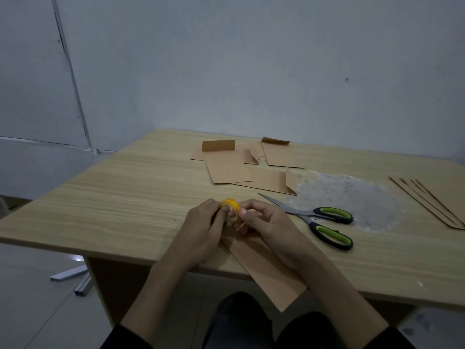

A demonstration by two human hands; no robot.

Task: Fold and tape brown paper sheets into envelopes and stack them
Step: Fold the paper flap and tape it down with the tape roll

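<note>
A small yellow tape roll sits between both hands above the wooden table. My left hand grips it from the left, and my right hand pinches it from the right with thumb and fingers. Under my hands and forearms lies a folded brown paper sheet, its near end hanging over the table's front edge. Several folded brown envelopes lie at the back middle of the table.
Scissors with green and black handles lie open to the right of my hands, on a whitish scuffed patch. A stack of brown paper sheets is at the right edge. Metal rails lie on the floor at left.
</note>
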